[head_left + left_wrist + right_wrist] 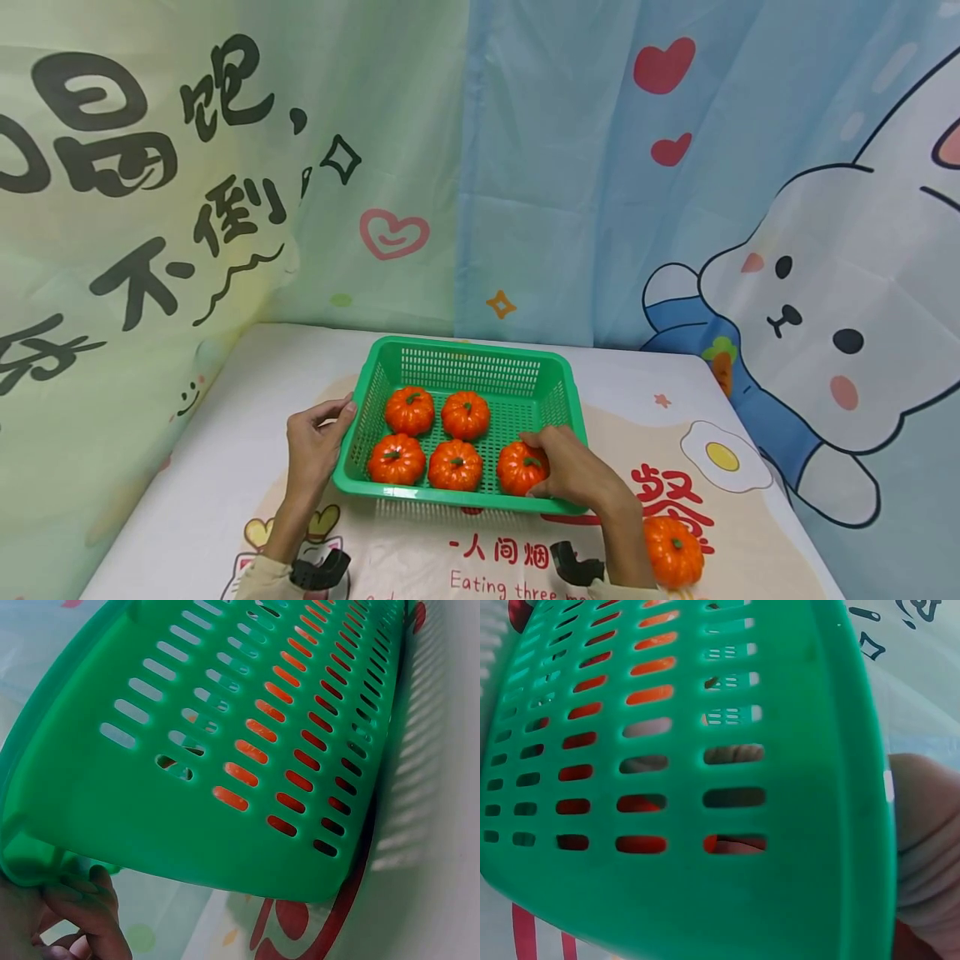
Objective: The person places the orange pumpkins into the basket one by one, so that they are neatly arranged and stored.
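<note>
A green plastic basket (465, 498) stands on the table with several small orange pumpkins inside. At the basket's left rim is my left hand (318, 442), its thumb and fingers gripping the edge; the left wrist view shows curled fingers (86, 907) at the rim's corner. My right hand (573, 467) reaches over the right front corner and holds a pumpkin (519, 469), fingers on its top and thumb at its near side. In the right wrist view the basket wall (795, 900) hides most of that hand. Beside it in the basket sits another pumpkin (455, 465).
One more pumpkin (672, 552) lies outside the basket, on the table near my right forearm. The printed tablecloth (757, 542) shows a fried egg and red lettering. Behind the table hangs a cloth curtain (540, 208) with cartoon prints.
</note>
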Demonstrator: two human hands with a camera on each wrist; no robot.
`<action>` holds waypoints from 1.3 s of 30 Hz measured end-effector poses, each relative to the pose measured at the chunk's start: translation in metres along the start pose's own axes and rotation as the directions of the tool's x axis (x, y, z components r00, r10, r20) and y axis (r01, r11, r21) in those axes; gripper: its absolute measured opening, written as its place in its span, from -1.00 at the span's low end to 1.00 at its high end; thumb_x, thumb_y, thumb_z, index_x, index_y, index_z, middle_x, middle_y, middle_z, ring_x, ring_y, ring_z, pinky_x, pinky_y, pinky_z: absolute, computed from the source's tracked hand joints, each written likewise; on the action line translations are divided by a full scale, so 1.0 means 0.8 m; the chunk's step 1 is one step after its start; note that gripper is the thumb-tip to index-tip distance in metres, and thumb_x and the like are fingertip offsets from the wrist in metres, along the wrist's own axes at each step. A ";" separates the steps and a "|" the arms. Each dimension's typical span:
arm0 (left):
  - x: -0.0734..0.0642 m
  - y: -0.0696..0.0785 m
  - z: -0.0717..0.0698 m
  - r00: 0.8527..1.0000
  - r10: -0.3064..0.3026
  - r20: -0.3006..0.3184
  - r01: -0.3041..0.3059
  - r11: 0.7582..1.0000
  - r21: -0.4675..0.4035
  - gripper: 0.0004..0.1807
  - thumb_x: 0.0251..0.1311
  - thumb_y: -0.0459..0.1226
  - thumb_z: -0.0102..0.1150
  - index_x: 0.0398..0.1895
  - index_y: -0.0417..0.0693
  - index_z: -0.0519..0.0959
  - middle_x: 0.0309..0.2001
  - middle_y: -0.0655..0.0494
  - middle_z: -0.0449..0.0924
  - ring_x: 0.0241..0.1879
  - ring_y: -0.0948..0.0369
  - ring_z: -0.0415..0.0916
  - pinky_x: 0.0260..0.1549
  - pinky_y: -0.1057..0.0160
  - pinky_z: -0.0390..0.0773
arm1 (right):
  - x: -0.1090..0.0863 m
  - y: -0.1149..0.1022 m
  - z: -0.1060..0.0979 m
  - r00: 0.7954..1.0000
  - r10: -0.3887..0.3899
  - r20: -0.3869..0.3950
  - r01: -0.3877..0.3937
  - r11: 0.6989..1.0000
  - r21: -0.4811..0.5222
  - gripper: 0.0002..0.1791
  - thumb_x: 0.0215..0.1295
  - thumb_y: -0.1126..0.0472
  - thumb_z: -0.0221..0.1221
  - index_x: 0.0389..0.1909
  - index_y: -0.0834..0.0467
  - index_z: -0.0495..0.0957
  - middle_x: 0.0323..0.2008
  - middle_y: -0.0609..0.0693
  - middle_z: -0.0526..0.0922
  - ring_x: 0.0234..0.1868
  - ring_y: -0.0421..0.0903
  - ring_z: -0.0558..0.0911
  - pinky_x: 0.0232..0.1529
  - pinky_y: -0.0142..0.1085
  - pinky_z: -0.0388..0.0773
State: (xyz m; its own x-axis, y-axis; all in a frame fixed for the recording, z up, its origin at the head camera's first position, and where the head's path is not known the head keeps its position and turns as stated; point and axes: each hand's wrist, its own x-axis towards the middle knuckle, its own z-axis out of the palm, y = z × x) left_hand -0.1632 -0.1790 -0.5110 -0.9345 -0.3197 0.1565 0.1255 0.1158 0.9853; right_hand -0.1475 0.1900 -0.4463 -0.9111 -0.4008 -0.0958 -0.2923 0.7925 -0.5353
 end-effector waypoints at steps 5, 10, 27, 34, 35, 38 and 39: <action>0.000 0.000 0.001 1.000 -0.012 -0.004 0.012 1.000 0.016 -0.73 0.49 -0.39 0.32 0.11 -0.44 0.75 -0.03 -0.51 0.76 -0.49 0.43 0.75 -0.42 0.46 0.74 | 0.000 -0.003 0.003 0.999 0.053 0.004 -0.053 0.998 0.032 -0.14 -0.05 0.34 0.69 0.37 0.32 0.63 0.13 0.16 0.75 0.12 0.05 0.55 0.26 0.11 0.67; 0.001 0.001 0.001 1.000 -0.016 -0.007 0.016 0.999 0.036 -0.73 0.49 -0.38 0.33 0.10 -0.43 0.76 -0.02 -0.50 0.77 -0.48 0.42 0.75 -0.41 0.47 0.73 | 0.002 -0.005 0.004 0.998 0.058 0.008 -0.058 0.998 0.023 -0.13 -0.06 0.36 0.70 0.37 0.31 0.64 0.14 0.17 0.74 0.13 0.06 0.55 0.28 0.12 0.66; 0.002 0.001 0.001 1.000 -0.019 -0.006 0.019 0.998 0.061 -0.73 0.50 -0.37 0.33 0.12 -0.40 0.76 -0.01 -0.47 0.78 -0.48 0.44 0.73 -0.41 0.49 0.72 | 0.010 -0.001 0.012 0.999 0.038 -0.004 -0.038 0.999 0.004 -0.10 -0.17 0.39 0.73 0.33 0.33 0.66 0.10 0.15 0.76 0.08 0.03 0.55 0.26 0.11 0.66; 0.002 0.001 0.000 1.000 -0.016 -0.004 0.017 0.999 0.042 -0.73 0.49 -0.39 0.33 0.12 -0.41 0.76 -0.02 -0.50 0.77 -0.48 0.45 0.75 -0.42 0.47 0.73 | 0.014 0.000 0.012 1.000 0.021 0.013 -0.021 1.000 0.007 -0.10 -0.20 0.43 0.74 0.32 0.34 0.67 0.12 0.16 0.78 0.08 0.04 0.55 0.28 0.13 0.64; 0.002 0.001 0.000 1.000 -0.015 -0.004 0.015 0.999 0.040 -0.73 0.49 -0.39 0.33 0.12 -0.41 0.76 -0.02 -0.50 0.77 -0.48 0.44 0.75 -0.42 0.47 0.73 | 0.014 -0.001 0.012 1.000 0.026 0.012 -0.026 1.000 0.007 -0.10 -0.21 0.43 0.73 0.32 0.34 0.67 0.12 0.16 0.77 0.08 0.05 0.55 0.29 0.14 0.64; 0.002 0.001 0.000 1.000 -0.014 -0.004 0.014 0.999 0.040 -0.73 0.49 -0.38 0.33 0.11 -0.41 0.76 -0.02 -0.49 0.77 -0.48 0.42 0.76 -0.42 0.46 0.73 | 0.013 -0.003 0.012 0.999 0.048 0.008 -0.048 0.999 0.004 -0.10 -0.21 0.45 0.73 0.32 0.33 0.67 0.12 0.15 0.77 0.09 0.05 0.55 0.29 0.13 0.64; 0.002 0.001 0.000 1.000 -0.013 -0.003 0.013 0.999 0.041 -0.73 0.49 -0.38 0.33 0.11 -0.41 0.76 -0.02 -0.49 0.77 -0.48 0.41 0.76 -0.43 0.46 0.73 | 0.012 -0.003 0.013 0.998 0.057 0.007 -0.057 0.998 0.003 -0.10 -0.20 0.45 0.73 0.32 0.32 0.67 0.12 0.15 0.76 0.09 0.05 0.54 0.29 0.13 0.64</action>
State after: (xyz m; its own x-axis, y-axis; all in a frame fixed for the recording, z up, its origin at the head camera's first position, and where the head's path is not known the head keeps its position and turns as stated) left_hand -0.1642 -0.1796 -0.5101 -0.9350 -0.3241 0.1437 0.0992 0.1499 0.9837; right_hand -0.1525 0.1795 -0.4545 -0.9242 -0.3584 -0.1323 -0.2390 0.8126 -0.5316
